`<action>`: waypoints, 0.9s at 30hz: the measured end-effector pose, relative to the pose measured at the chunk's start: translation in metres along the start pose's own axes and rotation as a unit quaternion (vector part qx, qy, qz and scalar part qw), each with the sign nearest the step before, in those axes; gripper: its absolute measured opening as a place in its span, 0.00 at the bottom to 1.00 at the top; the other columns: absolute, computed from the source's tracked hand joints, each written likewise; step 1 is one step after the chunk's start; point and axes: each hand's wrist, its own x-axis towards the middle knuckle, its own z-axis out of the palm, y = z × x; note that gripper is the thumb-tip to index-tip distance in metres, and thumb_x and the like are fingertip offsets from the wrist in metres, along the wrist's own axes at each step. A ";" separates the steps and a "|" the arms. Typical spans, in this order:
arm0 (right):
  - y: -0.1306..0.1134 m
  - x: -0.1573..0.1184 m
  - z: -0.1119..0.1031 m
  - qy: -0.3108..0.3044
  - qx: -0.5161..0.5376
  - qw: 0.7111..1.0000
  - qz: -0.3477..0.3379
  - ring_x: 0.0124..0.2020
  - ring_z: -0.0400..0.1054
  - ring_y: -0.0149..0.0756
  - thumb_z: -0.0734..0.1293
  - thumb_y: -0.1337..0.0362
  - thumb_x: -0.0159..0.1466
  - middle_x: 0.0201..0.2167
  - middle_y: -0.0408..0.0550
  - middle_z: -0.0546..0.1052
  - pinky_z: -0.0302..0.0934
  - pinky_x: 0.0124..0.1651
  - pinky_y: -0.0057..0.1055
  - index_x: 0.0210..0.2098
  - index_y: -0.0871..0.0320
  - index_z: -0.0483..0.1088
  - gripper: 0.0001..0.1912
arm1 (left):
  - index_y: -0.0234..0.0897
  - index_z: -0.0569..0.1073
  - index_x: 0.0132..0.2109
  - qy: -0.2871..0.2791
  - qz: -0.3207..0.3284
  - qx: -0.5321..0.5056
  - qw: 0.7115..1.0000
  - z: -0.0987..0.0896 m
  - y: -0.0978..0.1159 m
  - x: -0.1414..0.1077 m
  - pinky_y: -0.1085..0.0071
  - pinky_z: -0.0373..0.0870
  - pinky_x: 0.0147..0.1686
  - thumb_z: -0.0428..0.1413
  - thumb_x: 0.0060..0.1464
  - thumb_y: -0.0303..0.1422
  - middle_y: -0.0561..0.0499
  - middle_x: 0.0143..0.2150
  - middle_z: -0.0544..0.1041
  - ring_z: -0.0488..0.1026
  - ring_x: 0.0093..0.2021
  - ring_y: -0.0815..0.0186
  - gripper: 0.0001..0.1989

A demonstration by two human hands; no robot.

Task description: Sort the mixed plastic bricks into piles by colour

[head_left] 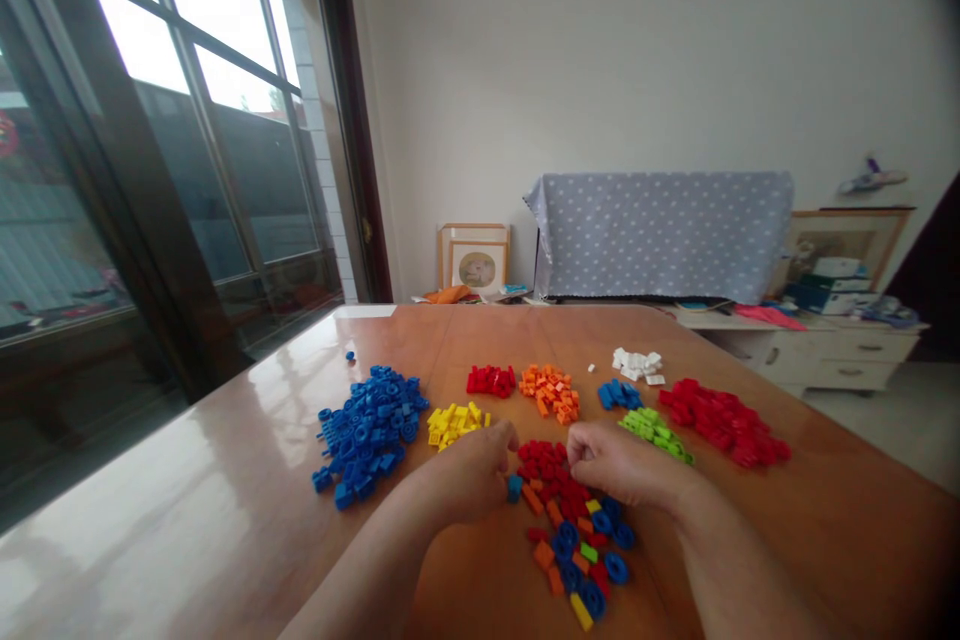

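Observation:
My left hand (484, 465) is over the table between the yellow brick pile (454, 425) and the mixed bricks, its fingers curled together; what they hold, if anything, is hidden. A light blue piece (514, 488) lies just beside it. My right hand (600, 460) rests at the right edge of the red bricks (541, 460), its fingers closed, and their contents cannot be made out. Nearer to me spread mixed bricks in orange, red, green and yellow, with blue round pieces (616, 568) among them.
On the wooden table (465, 580) stand a large blue pile (371, 430) at left, small red (490, 380) and orange (551, 392) piles behind, and blue (619, 394), white (637, 365), green (655, 434) and large red (724, 422) piles at right.

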 end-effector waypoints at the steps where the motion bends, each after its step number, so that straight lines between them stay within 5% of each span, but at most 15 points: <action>1: 0.000 0.000 0.000 0.000 -0.005 1.000 -0.001 0.28 0.66 0.31 0.64 0.69 0.54 0.26 0.42 0.76 0.51 0.26 0.24 0.31 0.58 0.73 0.07 | 0.41 0.69 0.51 -0.003 -0.003 0.004 1.000 0.000 0.001 0.000 0.73 0.61 0.30 0.53 0.50 0.27 0.49 0.42 0.79 0.74 0.37 0.63 0.19; 7: -0.005 -0.003 -0.002 -0.011 -0.011 1.000 -0.019 0.29 0.67 0.30 0.65 0.68 0.54 0.27 0.41 0.76 0.51 0.26 0.23 0.31 0.58 0.73 0.06 | 0.40 0.72 0.44 -0.006 0.031 0.033 0.999 -0.002 0.008 0.000 0.73 0.61 0.31 0.53 0.47 0.26 0.48 0.42 0.78 0.74 0.38 0.63 0.15; 13: -0.004 -0.003 0.001 -0.017 0.000 0.999 -0.029 0.28 0.66 0.30 0.65 0.68 0.55 0.27 0.41 0.75 0.50 0.25 0.23 0.32 0.57 0.73 0.06 | 0.40 0.74 0.37 -0.078 0.049 0.029 0.995 -0.011 0.015 -0.005 0.73 0.57 0.26 0.53 0.51 0.31 0.51 0.33 0.78 0.72 0.31 0.65 0.07; 21: -0.011 -0.004 0.002 -0.029 0.022 0.998 -0.044 0.28 0.65 0.30 0.65 0.67 0.55 0.26 0.41 0.74 0.51 0.26 0.23 0.31 0.58 0.72 0.05 | 0.40 0.76 0.40 -0.022 0.098 0.055 0.993 -0.004 0.018 -0.002 0.72 0.64 0.33 0.60 0.47 0.36 0.49 0.41 0.77 0.73 0.39 0.62 0.11; 27: -0.020 -0.007 0.007 -0.118 0.044 0.991 -0.046 0.22 0.59 0.27 0.65 0.67 0.53 0.19 0.38 0.68 0.50 0.24 0.23 0.25 0.58 0.71 0.03 | 0.39 0.78 0.41 -0.025 0.130 0.094 0.987 0.004 0.026 0.001 0.65 0.67 0.38 0.61 0.50 0.38 0.43 0.41 0.77 0.73 0.41 0.54 0.12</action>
